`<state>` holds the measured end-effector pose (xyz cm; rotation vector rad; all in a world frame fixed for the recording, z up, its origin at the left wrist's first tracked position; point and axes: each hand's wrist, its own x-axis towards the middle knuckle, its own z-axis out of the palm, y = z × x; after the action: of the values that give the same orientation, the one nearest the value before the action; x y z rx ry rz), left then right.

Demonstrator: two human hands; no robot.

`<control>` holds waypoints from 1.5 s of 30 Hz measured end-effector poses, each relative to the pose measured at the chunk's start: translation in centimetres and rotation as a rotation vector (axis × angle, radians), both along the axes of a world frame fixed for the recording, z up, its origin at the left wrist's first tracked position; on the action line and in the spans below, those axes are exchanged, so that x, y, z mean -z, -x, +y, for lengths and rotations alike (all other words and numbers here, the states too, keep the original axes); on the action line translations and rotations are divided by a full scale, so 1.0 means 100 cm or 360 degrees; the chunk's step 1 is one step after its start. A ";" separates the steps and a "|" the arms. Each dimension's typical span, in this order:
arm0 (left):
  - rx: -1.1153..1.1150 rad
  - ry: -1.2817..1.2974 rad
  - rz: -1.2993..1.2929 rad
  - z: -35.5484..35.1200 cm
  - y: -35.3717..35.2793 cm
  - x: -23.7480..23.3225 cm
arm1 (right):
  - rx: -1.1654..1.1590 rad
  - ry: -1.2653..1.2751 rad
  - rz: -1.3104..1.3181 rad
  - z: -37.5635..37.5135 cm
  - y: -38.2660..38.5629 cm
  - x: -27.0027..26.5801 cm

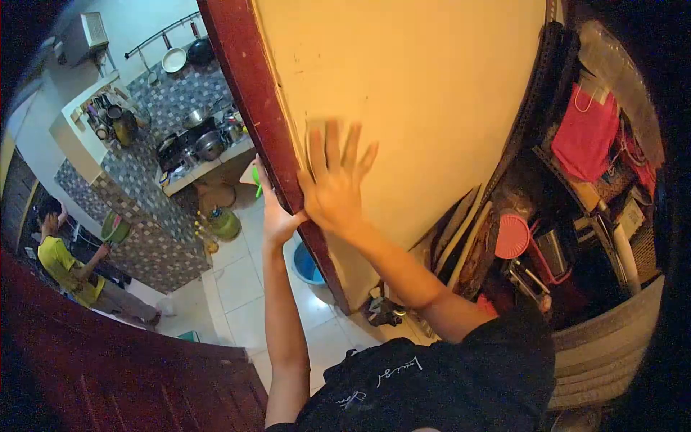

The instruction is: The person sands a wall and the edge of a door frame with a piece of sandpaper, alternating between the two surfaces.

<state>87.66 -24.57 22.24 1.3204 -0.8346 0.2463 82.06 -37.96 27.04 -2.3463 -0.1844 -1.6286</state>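
Note:
My left hand (277,216) is at the dark red door frame (270,119), its thumb against the frame's edge. Something light with a bright green part (257,180) shows beside its fingers, partly hidden by the frame. My right hand (335,191), fingers spread, is at the yellow wall (410,86) just right of the frame, with nothing in it; whether the palm touches the wall cannot be made out.
A person in a yellow shirt (68,263) stands at far left near a green basin (115,228). Beyond the doorway are a stove with pots (209,145), a green gas cylinder (224,224) and a blue tub (308,265). Cluttered shelves with red cloth (586,137) stand at right.

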 end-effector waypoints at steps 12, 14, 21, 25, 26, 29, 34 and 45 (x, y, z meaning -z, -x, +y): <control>-0.0141 -0.0143 0.0017 0.001 -0.001 -0.003 | 0.0051 -0.0026 -0.0259 -0.009 -0.003 -0.158; -0.0154 -0.0150 0.0042 0.001 0.003 -0.002 | 0.0035 0.0019 -0.0187 -0.015 -0.006 -0.128; -0.0079 -0.0099 0.0024 0.001 0.000 -0.001 | -0.0126 0.0108 0.0315 -0.044 0.023 0.079; -0.0225 -0.0107 0.0034 -0.001 0.027 -0.006 | -0.0482 -0.0109 0.0820 -0.059 0.098 0.136; -0.0334 -0.0085 0.0079 -0.003 0.032 0.000 | -0.0665 -0.0259 0.0790 -0.063 0.111 0.142; -0.0772 -0.0089 -0.0029 -0.011 0.061 0.028 | -0.1092 -0.0807 0.0810 -0.062 0.138 0.163; -0.0960 -0.0069 0.0230 -0.020 0.121 0.112 | -0.1143 -0.1367 0.1287 -0.054 0.156 0.174; -0.0561 -0.0465 0.0959 0.008 0.176 0.190 | -0.1381 -0.1623 0.1577 -0.039 0.125 0.216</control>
<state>70.05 -23.75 3.29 1.6949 -0.1255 -0.0094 69.51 -41.83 5.47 -1.5696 -0.0870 0.0064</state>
